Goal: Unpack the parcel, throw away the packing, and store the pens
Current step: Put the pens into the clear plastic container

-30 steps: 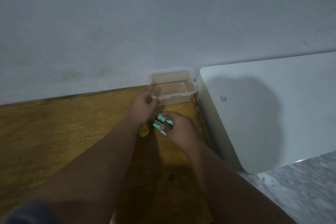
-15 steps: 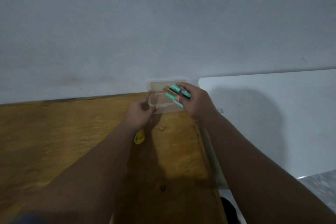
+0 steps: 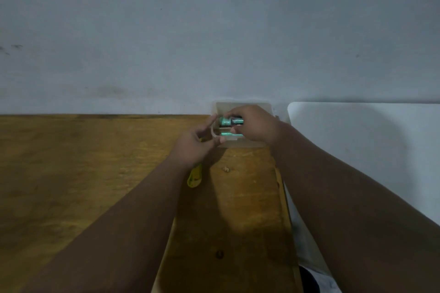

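Observation:
A clear plastic storage box (image 3: pixel 246 144) stands against the wall at the far right end of the wooden table (image 3: pixel 71 173). My right hand (image 3: pixel 256 123) is over the box, shut on a bundle of teal and dark pens (image 3: pixel 230 121). A lower teal pen (image 3: pixel 229 134) of the bundle lies level inside the box. My left hand (image 3: pixel 197 147) grips the box's left rim between thumb and fingers. Most of the box's inside is hidden by my right hand.
A yellow object (image 3: pixel 194 177) lies on the table under my left wrist. A small crumb (image 3: pixel 225 169) sits just in front of the box. A white surface (image 3: pixel 369 150) adjoins the table on the right. A grey wall rises behind.
My right hand has carried the pens from the table in front of the box up and over it, lowering them inside. My left hand has stayed on the box's left rim.

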